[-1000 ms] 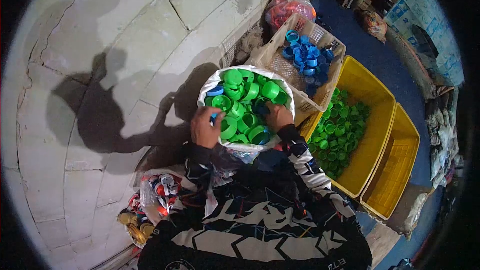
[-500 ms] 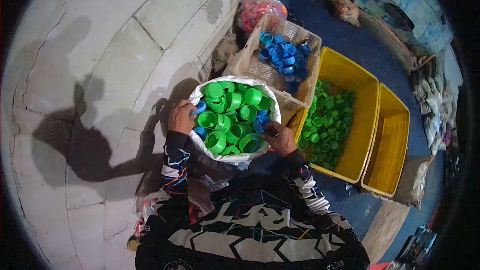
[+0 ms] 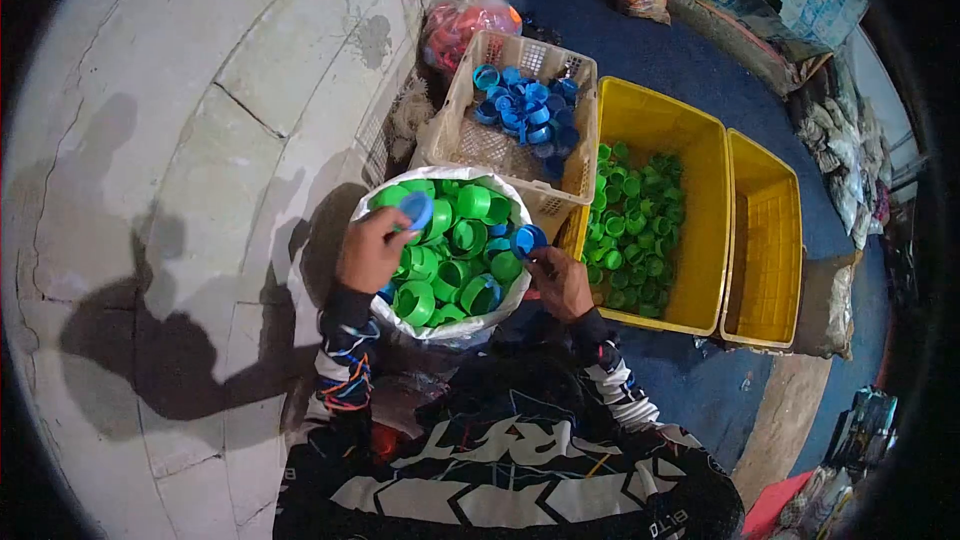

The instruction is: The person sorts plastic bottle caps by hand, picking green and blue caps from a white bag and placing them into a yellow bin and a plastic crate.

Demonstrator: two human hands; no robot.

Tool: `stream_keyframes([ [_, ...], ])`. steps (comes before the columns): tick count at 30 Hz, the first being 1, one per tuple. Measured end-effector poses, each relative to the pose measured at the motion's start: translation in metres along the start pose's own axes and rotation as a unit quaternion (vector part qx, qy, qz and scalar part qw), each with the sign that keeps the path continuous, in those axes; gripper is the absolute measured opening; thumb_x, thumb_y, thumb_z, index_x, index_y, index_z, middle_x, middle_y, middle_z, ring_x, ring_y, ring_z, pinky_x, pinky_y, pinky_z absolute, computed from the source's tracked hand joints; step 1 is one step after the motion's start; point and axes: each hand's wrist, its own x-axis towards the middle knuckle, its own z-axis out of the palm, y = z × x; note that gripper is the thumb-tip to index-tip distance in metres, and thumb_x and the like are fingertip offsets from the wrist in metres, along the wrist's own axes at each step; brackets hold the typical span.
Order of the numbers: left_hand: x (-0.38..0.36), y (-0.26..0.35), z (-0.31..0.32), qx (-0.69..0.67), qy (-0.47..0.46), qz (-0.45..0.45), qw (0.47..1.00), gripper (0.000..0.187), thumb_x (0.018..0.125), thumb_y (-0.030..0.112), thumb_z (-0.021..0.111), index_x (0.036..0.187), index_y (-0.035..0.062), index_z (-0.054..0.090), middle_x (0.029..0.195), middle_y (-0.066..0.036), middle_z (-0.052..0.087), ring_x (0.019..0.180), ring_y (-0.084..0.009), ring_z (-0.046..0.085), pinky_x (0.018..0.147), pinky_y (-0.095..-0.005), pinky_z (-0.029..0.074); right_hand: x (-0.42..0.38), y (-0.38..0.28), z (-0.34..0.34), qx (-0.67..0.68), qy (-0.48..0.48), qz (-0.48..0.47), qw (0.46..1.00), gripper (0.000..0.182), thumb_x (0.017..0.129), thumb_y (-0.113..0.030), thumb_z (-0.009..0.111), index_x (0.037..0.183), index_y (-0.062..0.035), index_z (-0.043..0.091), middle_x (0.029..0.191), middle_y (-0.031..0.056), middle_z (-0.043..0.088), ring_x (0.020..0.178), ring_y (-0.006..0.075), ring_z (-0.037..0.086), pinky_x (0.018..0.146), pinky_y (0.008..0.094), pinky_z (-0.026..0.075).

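Observation:
A white sack (image 3: pixel 378 192) stands open in front of me, full of green caps (image 3: pixel 452 278) with a few blue ones among them. Over its left side, my left hand (image 3: pixel 372 248) pinches a blue cap (image 3: pixel 416 210). At the right rim, my right hand (image 3: pixel 560 282) has its fingers closed on another blue cap (image 3: pixel 527 240). More blue caps (image 3: pixel 525 110) lie in the pale perforated crate (image 3: pixel 470 145) just behind the sack.
Right of the sack, a yellow bin (image 3: pixel 700 230) holds many small green caps (image 3: pixel 635 230). Another yellow bin (image 3: pixel 765 240) stands beyond it. A clear bag of reddish items (image 3: pixel 468 28) is behind the crate. A pale block wall (image 3: pixel 230 70) runs along the left.
My left hand has lifted its blue cap from the sack's left edge and moved inward over the green caps. My right hand holds its blue cap up at the rim. The view has shifted.

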Motion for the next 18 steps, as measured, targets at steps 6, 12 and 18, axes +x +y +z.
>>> stream_keyframes([
  [6, 0.068, 0.02, 0.074, 0.023, -0.077, 0.119, 0.99, 0.015, 0.076, 0.012, 0.069, 0.087, 0.0049, 0.06, 0.082, -0.015, 0.063, 0.079, -0.0369, 0.061, 0.067, -0.0455, 0.047, 0.04, 0.012, -0.017, -0.135, 0.133, -0.136, 0.972, 0.014, 0.083, -0.012, 0.065, 0.092, -0.0009, 0.065, 0.082, 0.016, 0.067, 0.069, 0.0271, 0.067, 0.062, 0.0343, 0.051],
  [12, 0.138, 0.034, 0.143, 0.043, -0.127, 0.128, 0.983, 0.017, 0.074, 0.008, 0.068, 0.087, 0.0035, 0.059, 0.086, -0.017, 0.06, 0.082, -0.0388, 0.06, 0.069, -0.0467, 0.047, 0.114, 0.032, -0.045, -0.147, 0.17, -0.098, 0.97, 0.013, 0.081, -0.008, 0.061, 0.09, -0.0005, 0.065, 0.084, 0.0204, 0.066, 0.075, 0.0362, 0.065, 0.066, 0.04, 0.052],
  [18, 0.237, 0.015, 0.198, 0.063, -0.138, 0.18, 0.972, 0.031, 0.07, 0.007, 0.072, 0.099, 0.0038, 0.061, 0.101, -0.017, 0.063, 0.093, -0.0375, 0.061, 0.079, -0.0445, 0.049, 0.218, 0.059, -0.08, -0.185, 0.194, -0.133, 0.954, 0.022, 0.081, -0.016, 0.065, 0.1, -0.0035, 0.064, 0.081, 0.0182, 0.066, 0.077, 0.0373, 0.065, 0.067, 0.0426, 0.052],
])
